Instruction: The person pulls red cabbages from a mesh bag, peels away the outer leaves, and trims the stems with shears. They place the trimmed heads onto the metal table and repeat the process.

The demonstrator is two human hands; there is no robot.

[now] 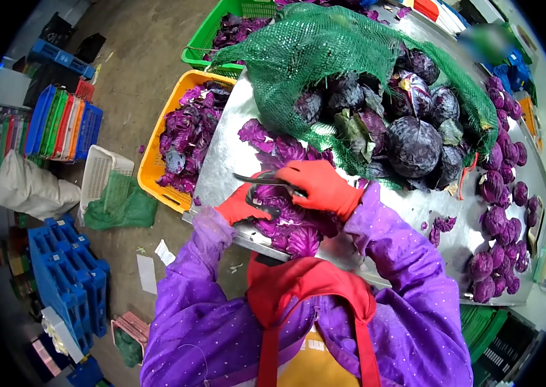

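My right hand [317, 186], in a red glove, is closed round the handle of a knife [261, 180], its blade pointing left. Just below the blade, my left hand [241, 204], also red-gloved, has its fingers wrapped against a purple cabbage [272, 201]. Loose purple leaves [300, 240] lie under and around both hands on the metal table [224, 164]. Beyond them, a green mesh sack [312, 48] lies open with several whole red cabbages [415, 147] inside.
To the left stands a yellow crate [150, 169] of purple leaves, with a green crate [193, 57] behind it. Trimmed cabbages [494, 220] line the table's right side. Blue pallets [66, 277] and a white basket [100, 169] stand on the floor.
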